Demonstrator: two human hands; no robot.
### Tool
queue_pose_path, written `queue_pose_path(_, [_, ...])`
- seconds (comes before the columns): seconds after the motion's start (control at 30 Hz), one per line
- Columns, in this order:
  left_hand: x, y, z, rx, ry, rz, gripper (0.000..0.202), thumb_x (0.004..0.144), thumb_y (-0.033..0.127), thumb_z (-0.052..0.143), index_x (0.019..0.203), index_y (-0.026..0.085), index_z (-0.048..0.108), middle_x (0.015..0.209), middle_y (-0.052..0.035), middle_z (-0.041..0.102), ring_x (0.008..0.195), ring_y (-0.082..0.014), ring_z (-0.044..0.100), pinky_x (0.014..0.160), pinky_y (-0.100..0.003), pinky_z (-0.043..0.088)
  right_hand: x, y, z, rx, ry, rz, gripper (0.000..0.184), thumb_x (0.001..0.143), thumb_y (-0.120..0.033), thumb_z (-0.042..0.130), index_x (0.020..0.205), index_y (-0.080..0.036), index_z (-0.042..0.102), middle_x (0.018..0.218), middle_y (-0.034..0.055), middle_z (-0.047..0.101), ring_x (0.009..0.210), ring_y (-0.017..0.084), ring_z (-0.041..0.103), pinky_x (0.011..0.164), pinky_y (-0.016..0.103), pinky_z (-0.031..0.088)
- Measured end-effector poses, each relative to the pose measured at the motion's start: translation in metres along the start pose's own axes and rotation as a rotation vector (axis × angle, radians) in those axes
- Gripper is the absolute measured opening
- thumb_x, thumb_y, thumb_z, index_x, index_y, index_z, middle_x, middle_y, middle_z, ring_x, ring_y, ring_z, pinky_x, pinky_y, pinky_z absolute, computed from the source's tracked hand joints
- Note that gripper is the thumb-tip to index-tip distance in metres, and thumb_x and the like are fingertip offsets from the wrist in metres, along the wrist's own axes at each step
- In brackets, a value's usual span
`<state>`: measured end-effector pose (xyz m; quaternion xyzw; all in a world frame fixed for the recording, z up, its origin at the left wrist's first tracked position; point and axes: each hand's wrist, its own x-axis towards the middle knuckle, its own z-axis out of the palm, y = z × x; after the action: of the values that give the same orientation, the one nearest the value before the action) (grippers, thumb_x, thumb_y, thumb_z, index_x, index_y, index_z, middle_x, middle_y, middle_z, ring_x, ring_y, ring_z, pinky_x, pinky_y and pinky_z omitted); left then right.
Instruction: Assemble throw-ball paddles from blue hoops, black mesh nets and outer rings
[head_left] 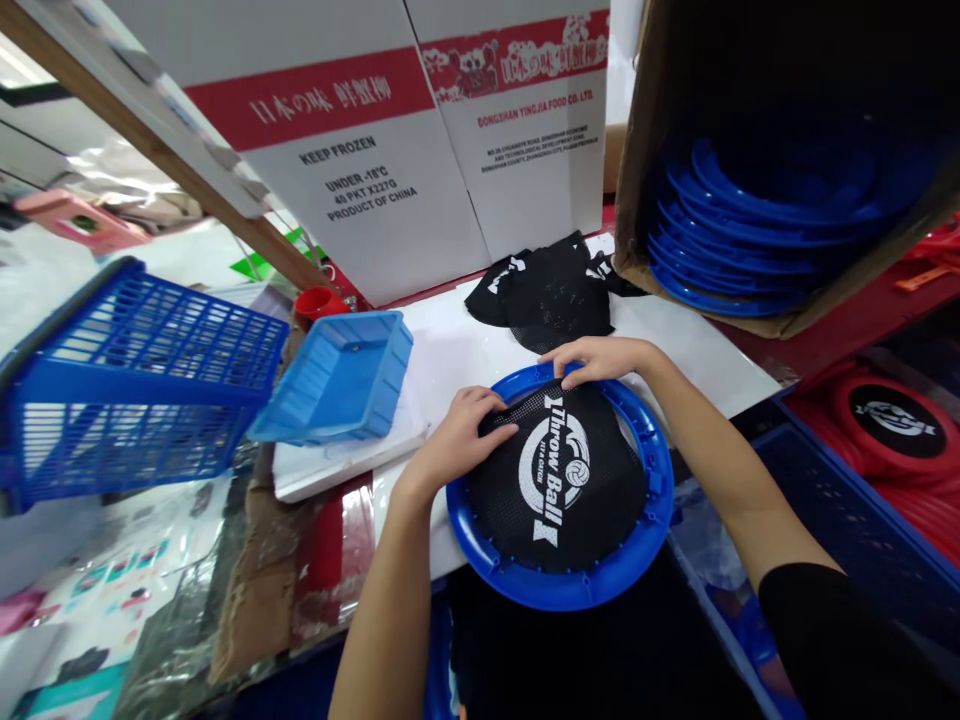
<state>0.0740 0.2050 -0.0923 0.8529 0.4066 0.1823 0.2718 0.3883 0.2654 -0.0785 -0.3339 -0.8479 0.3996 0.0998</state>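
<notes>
A blue plastic ring (559, 592) lies at the table's front edge, its near side jutting over. Inside it is a round black mesh (604, 510) with a white "Throw Ball" print, turned sideways. At the upper right, a gap shows between mesh and ring. My left hand (469, 435) grips the ring's upper left, thumb and fingers bent over the mesh edge. My right hand (596, 358) is at the far rim, fingers curled down and pinching the mesh's edge there. More black mesh pieces (559, 290) lie in a loose pile just behind the ring.
A cardboard box (634, 190) on its side holds stacked blue rings (742, 250) at the right. White printed cartons (390, 240) stand behind. To the left are a light blue tray (337, 385) and a blue basket (150, 370). Red rings (892, 440) fill a crate at far right.
</notes>
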Motion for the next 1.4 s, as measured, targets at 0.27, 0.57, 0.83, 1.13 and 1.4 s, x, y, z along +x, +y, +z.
queue_pose_path(0.27, [-0.006, 0.003, -0.012, -0.149, 0.102, -0.219, 0.010, 0.088, 0.031, 0.067, 0.088, 0.024, 0.073, 0.100, -0.0055, 0.075, 0.101, -0.0252, 0.068, 0.092, -0.041, 0.055, 0.002, -0.019, 0.011, -0.190, 0.177, -0.013, 0.010, 0.092, -0.028, 0.070, 0.091, -0.022, 0.078, 0.135, 0.0102, 0.069, 0.127, 0.028, 0.063, 0.114, 0.047, 0.046])
queue_pose_path(0.57, [0.001, 0.004, -0.006, -0.101, 0.157, -0.280, 0.014, 0.091, 0.031, 0.059, 0.088, 0.022, 0.070, 0.095, -0.0062, 0.074, 0.094, -0.0254, 0.066, 0.089, -0.042, 0.052, 0.003, -0.008, 0.008, -0.071, 0.232, -0.061, 0.013, 0.090, -0.034, 0.070, 0.087, -0.023, 0.077, 0.124, 0.0078, 0.077, 0.112, 0.024, 0.070, 0.102, 0.041, 0.052])
queue_pose_path(0.83, [0.001, 0.000, -0.005, -0.140, 0.175, -0.271, 0.014, 0.090, 0.033, 0.060, 0.087, 0.023, 0.070, 0.094, -0.0060, 0.075, 0.096, -0.0258, 0.066, 0.087, -0.041, 0.051, 0.007, -0.004, 0.006, -0.043, 0.181, -0.039, 0.019, 0.094, -0.031, 0.059, 0.083, -0.022, 0.071, 0.128, 0.0078, 0.074, 0.111, 0.023, 0.068, 0.104, 0.042, 0.049])
queue_pose_path(1.13, [0.001, 0.000, -0.007, -0.189, 0.161, -0.247, 0.015, 0.088, 0.036, 0.062, 0.084, 0.023, 0.069, 0.091, -0.0047, 0.074, 0.091, -0.0233, 0.066, 0.087, -0.040, 0.052, 0.012, -0.001, 0.003, 0.021, 0.085, -0.017, 0.020, 0.095, -0.033, 0.056, 0.086, -0.021, 0.069, 0.132, 0.0090, 0.063, 0.110, 0.023, 0.062, 0.105, 0.045, 0.047])
queue_pose_path(1.4, [0.002, 0.001, -0.010, -0.178, 0.136, -0.247, 0.018, 0.087, 0.039, 0.062, 0.084, 0.023, 0.070, 0.091, -0.0046, 0.075, 0.090, -0.0231, 0.067, 0.087, -0.039, 0.053, 0.018, 0.007, 0.003, -0.007, 0.059, -0.040, 0.018, 0.096, -0.030, 0.057, 0.090, -0.020, 0.071, 0.131, 0.0084, 0.062, 0.109, 0.022, 0.061, 0.105, 0.042, 0.048])
